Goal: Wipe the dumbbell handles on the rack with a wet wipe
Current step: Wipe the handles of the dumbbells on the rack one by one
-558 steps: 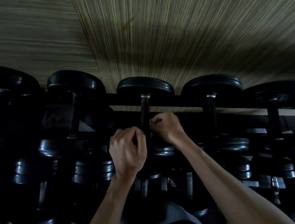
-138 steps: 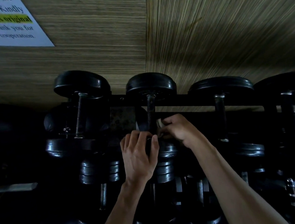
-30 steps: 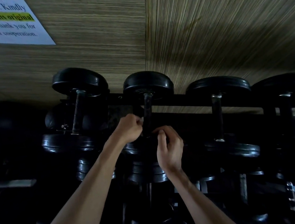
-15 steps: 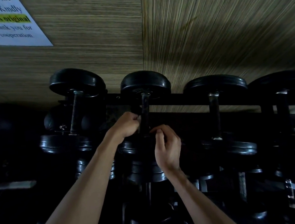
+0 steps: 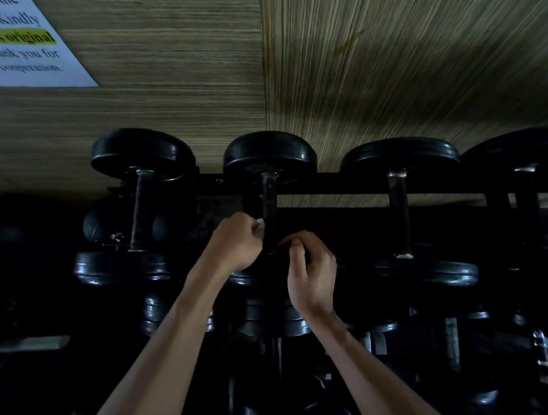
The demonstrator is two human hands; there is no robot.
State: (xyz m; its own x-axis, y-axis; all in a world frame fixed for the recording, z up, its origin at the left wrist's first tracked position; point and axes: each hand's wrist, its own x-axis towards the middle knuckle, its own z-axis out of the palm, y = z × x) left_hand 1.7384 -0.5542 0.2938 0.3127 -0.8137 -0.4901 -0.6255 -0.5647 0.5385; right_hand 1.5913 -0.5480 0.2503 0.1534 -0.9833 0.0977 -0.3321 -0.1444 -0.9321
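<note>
We stand over a dark rack (image 5: 349,186) of black dumbbells, looking down at our two bare forearms reaching toward its top rail. Light is poor and much of the lower rack is lost in shadow.

Our left hand (image 5: 235,243) is curled into a loose fist against the left side of the middle dumbbell handle (image 5: 271,207). A small pale scrap, the wet wipe (image 5: 260,224), shows at its fingertips, pinched and touching the bar. Our right hand (image 5: 311,271) sits lower, on the right of the same handle near its lower end, fingers bent inward; whether it grips the bar or only steadies it we cannot tell.

This handle runs from the rail at the back edge of the rack down toward us, between a round head (image 5: 268,154) above and stacked plates below. Another dumbbell (image 5: 141,216) lies to its left and one more (image 5: 401,215) to its right, both untouched by our hands.

To do this step well, we judge that the wipe should wrap more fully round the bar, then travel its whole length with a slight twist, so the underside is cleaned too. The right hand can brace the weight to stop it rolling. The ends by the collars deserve care.

A printed notice (image 5: 11,46) hangs on the wood-grain wall (image 5: 385,55) above.
</note>
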